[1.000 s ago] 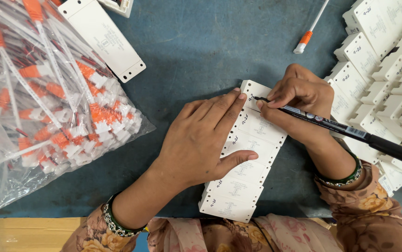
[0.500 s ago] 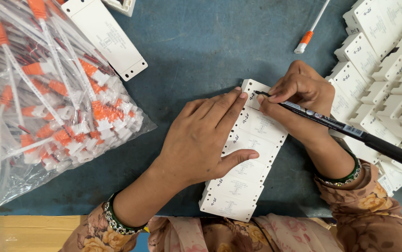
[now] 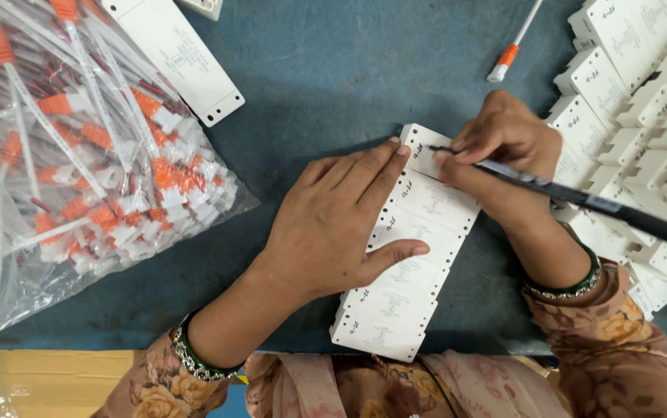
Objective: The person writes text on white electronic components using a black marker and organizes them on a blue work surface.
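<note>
A row of white rectangular plastic units (image 3: 407, 267) lies edge to edge on the blue-grey table mat, running from the near edge up to the centre. My left hand (image 3: 341, 224) lies flat on the row, fingers spread, thumb across a middle unit. My right hand (image 3: 500, 151) grips a black pen (image 3: 581, 203). The pen's tip touches the far unit of the row, next to a handwritten mark. Each unit nearer to me bears a similar small mark.
A clear plastic bag (image 3: 62, 155) of white and orange wired parts fills the left. A long white unit (image 3: 174, 58) lies at the top left. One loose white and orange wire (image 3: 513, 42) lies at top centre. Stacks of marked white units (image 3: 643, 101) crowd the right.
The pen tip has shifted a little over the far unit, where a handwritten mark shows beside it. My left hand has stayed flat on the row.
</note>
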